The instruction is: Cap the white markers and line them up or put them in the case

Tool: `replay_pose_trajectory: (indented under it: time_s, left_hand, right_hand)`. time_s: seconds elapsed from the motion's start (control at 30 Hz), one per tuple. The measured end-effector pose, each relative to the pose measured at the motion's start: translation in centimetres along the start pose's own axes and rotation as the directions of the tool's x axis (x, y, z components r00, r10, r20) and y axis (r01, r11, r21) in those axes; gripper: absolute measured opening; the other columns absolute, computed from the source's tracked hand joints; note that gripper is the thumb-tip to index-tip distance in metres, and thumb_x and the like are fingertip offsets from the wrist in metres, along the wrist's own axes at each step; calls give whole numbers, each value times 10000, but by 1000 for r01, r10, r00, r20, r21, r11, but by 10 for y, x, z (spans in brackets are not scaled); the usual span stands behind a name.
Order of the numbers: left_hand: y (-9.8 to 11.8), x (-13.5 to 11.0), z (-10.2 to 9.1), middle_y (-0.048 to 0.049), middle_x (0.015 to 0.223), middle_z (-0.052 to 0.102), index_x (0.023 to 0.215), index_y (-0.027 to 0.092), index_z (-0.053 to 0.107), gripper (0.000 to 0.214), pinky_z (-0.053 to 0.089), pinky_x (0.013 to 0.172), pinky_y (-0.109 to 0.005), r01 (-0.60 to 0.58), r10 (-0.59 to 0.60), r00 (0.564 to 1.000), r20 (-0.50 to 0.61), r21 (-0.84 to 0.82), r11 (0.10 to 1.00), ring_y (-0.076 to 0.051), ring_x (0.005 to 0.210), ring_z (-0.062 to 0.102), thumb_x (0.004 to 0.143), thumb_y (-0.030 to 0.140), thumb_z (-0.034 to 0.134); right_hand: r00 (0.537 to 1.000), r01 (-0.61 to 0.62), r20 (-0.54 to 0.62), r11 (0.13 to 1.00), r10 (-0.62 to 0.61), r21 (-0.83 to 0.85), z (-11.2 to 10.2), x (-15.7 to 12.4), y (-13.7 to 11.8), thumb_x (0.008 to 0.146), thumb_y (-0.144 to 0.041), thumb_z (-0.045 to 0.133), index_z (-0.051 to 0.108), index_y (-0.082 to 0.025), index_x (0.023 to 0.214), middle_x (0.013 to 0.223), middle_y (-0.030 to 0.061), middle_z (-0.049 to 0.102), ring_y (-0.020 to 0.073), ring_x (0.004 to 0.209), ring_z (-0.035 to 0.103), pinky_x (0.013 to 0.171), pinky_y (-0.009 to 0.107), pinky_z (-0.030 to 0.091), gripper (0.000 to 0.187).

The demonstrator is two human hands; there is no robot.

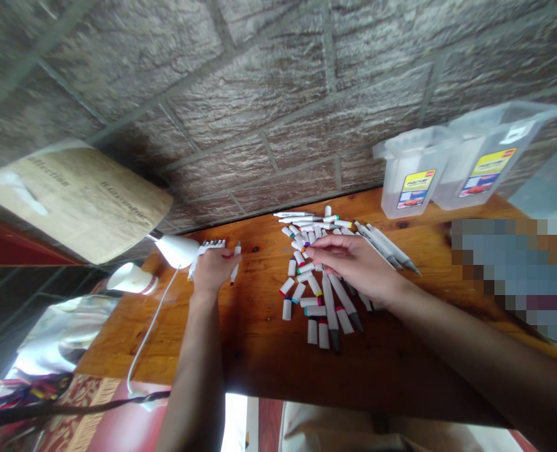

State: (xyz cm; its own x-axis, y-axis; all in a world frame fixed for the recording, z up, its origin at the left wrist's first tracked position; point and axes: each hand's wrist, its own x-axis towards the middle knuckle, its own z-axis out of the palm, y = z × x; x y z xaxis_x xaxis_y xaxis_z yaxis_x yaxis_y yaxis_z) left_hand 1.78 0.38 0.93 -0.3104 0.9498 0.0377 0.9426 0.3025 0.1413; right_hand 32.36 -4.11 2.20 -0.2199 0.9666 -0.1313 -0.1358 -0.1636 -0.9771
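Observation:
At the left of the table, my left hand [211, 270] is over a row of white markers [206, 243] lying side by side. Its thumb reaches to a single marker [236, 263] with a dark tip; the other fingers are mostly hidden behind the back of the hand. My right hand [354, 260] pinches thumb and forefinger together at a small marker cap [306, 247] with a purple and orange end. Below and around it lies a loose heap of white marker caps [313, 285] with coloured ends. Several uncapped markers [330, 307] lie among them under the right hand.
A white lamp base [177, 251] with a paper shade [78, 198] stands at left, its cable [149, 333] crossing the wooden table [254, 351]. A paper cup [130, 279] lies tipped beside it. Two clear plastic containers [408, 188] stand back right against the stone-patterned wall [259, 107].

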Motion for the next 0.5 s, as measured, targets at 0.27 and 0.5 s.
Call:
replay_pose_trajectory:
  time_s: [0.27, 0.5]
  left_hand:
    - [-5, 4, 1, -57, 1095, 791, 1060, 274, 810, 342, 524, 888, -354, 122, -123, 992, -32, -52, 991, -301, 1055, 710, 796, 452, 685]
    - [-8, 4, -2, -53, 1050, 795, 992, 282, 813, 292, 540, 858, -362, 186, -194, 978, -80, -103, 977, -304, 1016, 719, 781, 468, 734]
  right_hand:
    - [999, 37, 13, 999, -37, -28, -1, 1, 7, 759, -362, 793, 770, -179, 876, 809, 3, 748, 88, 631, 600, 597, 219, 510, 218]
    - [998, 59, 23, 997, -58, -39, -3, 2, 9, 758, -384, 789, 772, -192, 882, 872, 14, 765, 121, 753, 661, 634, 224, 533, 229]
